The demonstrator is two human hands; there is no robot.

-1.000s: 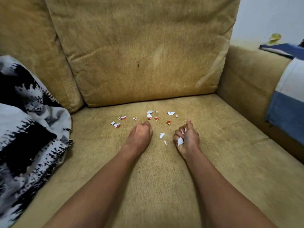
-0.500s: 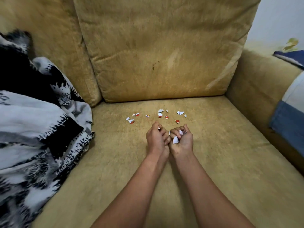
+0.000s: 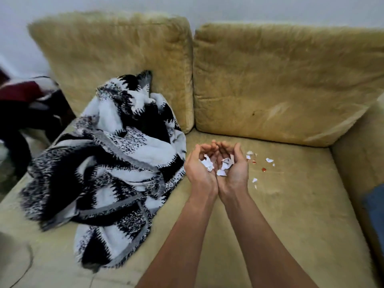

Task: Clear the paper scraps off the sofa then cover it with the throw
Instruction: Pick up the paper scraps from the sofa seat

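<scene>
Scraps [image 3: 215, 165] lie in both palms. The left hand [image 3: 198, 171] and right hand [image 3: 235, 170] touch side by side, palms up, cupped, with fingers half-curled but not closed over the paper. Loose scraps [image 3: 269, 160] lie on the sofa [image 3: 291, 204] seat just right of the right hand. The throw [image 3: 116, 163] sits bunched on the left seat.
</scene>
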